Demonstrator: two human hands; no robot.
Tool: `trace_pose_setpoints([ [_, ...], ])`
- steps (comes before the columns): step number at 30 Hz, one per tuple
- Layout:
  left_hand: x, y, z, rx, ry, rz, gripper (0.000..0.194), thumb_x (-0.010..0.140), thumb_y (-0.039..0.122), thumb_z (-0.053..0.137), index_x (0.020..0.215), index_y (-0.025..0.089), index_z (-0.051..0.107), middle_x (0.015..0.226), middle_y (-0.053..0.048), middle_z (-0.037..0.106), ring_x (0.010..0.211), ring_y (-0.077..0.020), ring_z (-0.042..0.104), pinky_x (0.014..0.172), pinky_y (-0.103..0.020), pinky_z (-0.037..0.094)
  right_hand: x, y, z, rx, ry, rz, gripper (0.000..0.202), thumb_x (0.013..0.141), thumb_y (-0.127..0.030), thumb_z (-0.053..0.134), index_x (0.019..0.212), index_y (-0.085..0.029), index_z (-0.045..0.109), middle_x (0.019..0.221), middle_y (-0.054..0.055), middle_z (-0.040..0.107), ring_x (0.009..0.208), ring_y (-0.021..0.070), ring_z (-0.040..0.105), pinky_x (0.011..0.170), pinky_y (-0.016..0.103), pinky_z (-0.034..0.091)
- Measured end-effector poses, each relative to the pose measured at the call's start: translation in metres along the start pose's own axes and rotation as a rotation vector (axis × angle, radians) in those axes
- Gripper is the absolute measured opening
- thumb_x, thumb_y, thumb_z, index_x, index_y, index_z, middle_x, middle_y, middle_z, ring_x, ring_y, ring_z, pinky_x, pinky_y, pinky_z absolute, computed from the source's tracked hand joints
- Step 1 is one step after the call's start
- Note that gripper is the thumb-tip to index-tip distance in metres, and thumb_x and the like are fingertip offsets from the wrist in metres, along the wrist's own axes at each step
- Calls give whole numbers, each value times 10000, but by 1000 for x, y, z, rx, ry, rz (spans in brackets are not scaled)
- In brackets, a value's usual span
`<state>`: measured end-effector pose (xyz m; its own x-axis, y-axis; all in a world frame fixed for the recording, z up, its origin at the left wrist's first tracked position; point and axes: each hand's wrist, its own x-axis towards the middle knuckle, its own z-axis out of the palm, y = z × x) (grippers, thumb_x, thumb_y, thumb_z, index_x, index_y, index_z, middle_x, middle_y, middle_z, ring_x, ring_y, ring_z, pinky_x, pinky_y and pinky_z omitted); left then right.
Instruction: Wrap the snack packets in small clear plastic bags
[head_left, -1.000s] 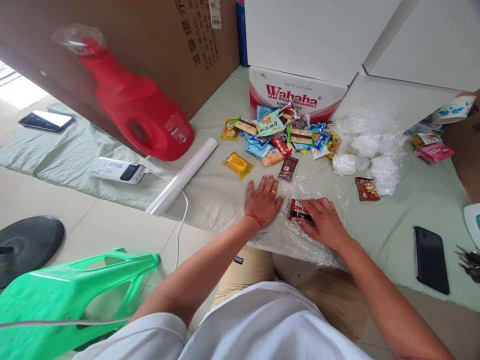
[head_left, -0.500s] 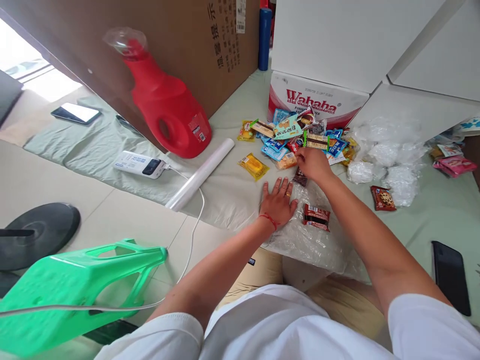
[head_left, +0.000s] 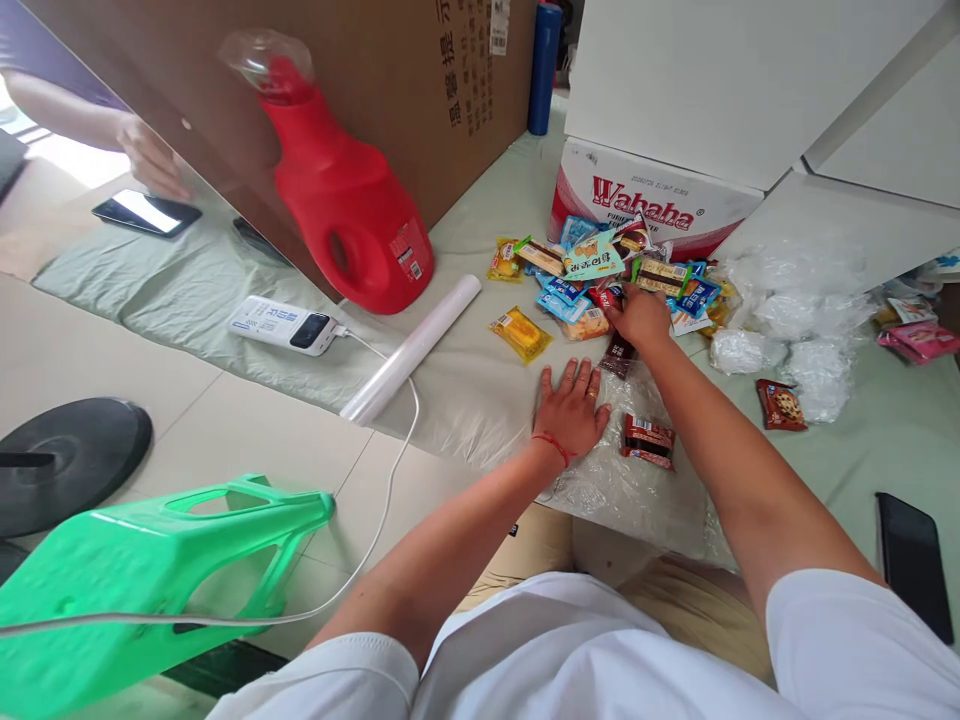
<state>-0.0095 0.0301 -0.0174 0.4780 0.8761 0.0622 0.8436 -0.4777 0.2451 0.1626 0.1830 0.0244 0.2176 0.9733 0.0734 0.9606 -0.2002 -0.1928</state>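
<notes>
My left hand point(head_left: 574, 405) lies flat with fingers spread on a sheet of clear plastic wrap point(head_left: 592, 480). A brown snack packet point(head_left: 648, 441) rests on the wrap to its right. My right hand point(head_left: 641, 318) reaches into the pile of wrapped snacks point(head_left: 592, 258), its fingers curled together at a small red snack packet point(head_left: 604, 298); the fingertips are partly hidden. Just below that hand is a dark brown packet point(head_left: 618, 354). A yellow-wrapped cake point(head_left: 520, 334) sits apart, left of the pile.
Bundles wrapped in plastic point(head_left: 795, 300) and a cookie packet point(head_left: 781, 405) lie right of the pile. A roll of plastic film point(head_left: 412, 350), a power bank point(head_left: 281, 325) and a red jug point(head_left: 360, 220) stand or lie left. Another person's hand point(head_left: 150, 155) is near a phone point(head_left: 146, 213).
The view has shifted slightly, moving the near things rightward in the picture. Another person's arm and hand have appeared at the upper left. My left hand stays flat; my right stays at the pile.
</notes>
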Motion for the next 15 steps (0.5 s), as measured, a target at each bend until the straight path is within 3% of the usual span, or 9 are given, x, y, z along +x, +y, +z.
trace_pose_setpoints([
  [4,0,0,-1,1,-1,6,645,1045,496,229,1603,209,374,1707,-77,279,1600,-297,175,1274,-642,135,9,5,4,172,-159,145,540,742,-383,827,1182,-94,706,1055,164,745,977,289,677,879,388,515],
  [6,0,0,0,0,5,10,644,1045,496,232,1598,204,385,1701,-83,292,1596,-297,189,1273,-640,142,7,12,4,292,-245,183,470,729,-367,843,1094,-94,728,985,136,749,863,250,685,784,346,526],
  [8,-1,-1,0,-1,15,16,646,1046,493,232,1599,193,381,1698,-87,299,1593,-296,198,1271,-644,146,3,20,1,315,-243,167,387,755,-370,821,1025,-104,745,944,133,745,844,254,685,789,360,529],
  [11,-1,-1,0,3,26,21,648,1049,490,225,1603,185,368,1698,-89,298,1593,-293,199,1269,-645,148,7,32,-11,264,-32,119,319,862,-406,699,1002,-126,757,952,157,738,944,304,686,907,443,514],
  [13,-2,-1,-1,8,25,20,647,1051,491,221,1604,186,363,1700,-89,293,1593,-287,200,1270,-641,146,23,39,-19,286,166,121,340,939,-403,572,1030,-128,750,1001,174,733,1022,325,679,976,488,486],
  [15,-2,-1,-2,14,18,19,646,1052,495,226,1605,189,359,1702,-87,289,1591,-284,204,1271,-638,141,47,43,-25,340,287,126,390,981,-384,484,1090,-98,726,1056,193,723,1073,322,674,1011,498,473],
])
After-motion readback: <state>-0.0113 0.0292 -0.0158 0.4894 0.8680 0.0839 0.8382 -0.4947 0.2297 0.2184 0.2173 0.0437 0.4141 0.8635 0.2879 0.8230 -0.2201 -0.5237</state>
